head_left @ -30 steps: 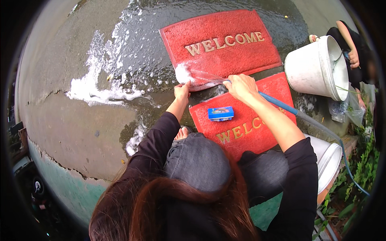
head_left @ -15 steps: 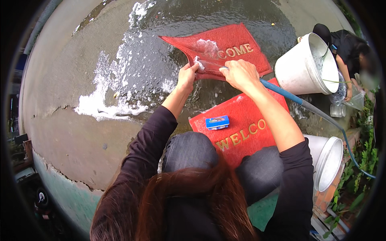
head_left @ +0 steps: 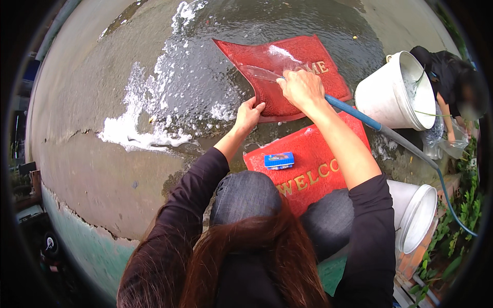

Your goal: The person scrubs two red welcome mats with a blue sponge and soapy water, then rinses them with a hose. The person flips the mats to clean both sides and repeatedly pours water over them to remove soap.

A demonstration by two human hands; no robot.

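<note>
My left hand (head_left: 248, 114) is closed on the near left edge of a red doormat (head_left: 303, 54) and holds that side raised off the wet ground. Gold letters and a streak of white foam show on this mat. Above it, my right hand (head_left: 303, 90) grips the end of a blue hose (head_left: 354, 111). Water sprays leftward from the hose across the mat's surface. Nearer to me lies a second red doormat (head_left: 308, 179), also with gold letters, in front of my knees. On it rests a blue scrubbing brush (head_left: 279, 160), bristles down.
White suds (head_left: 133, 131) spread over wet concrete at left. A white bucket (head_left: 385, 95) stands at right, and another white bucket (head_left: 415, 215) lies tipped nearer me. Beyond, a person in black (head_left: 447, 77) crouches with a clear plastic bag (head_left: 454, 146). Green plants (head_left: 454, 231) line the right edge.
The water jet has swung from the mat's near edge to farther up its surface. The foam patch has thinned to a streak. My left hand has shifted slightly right and down along the edge.
</note>
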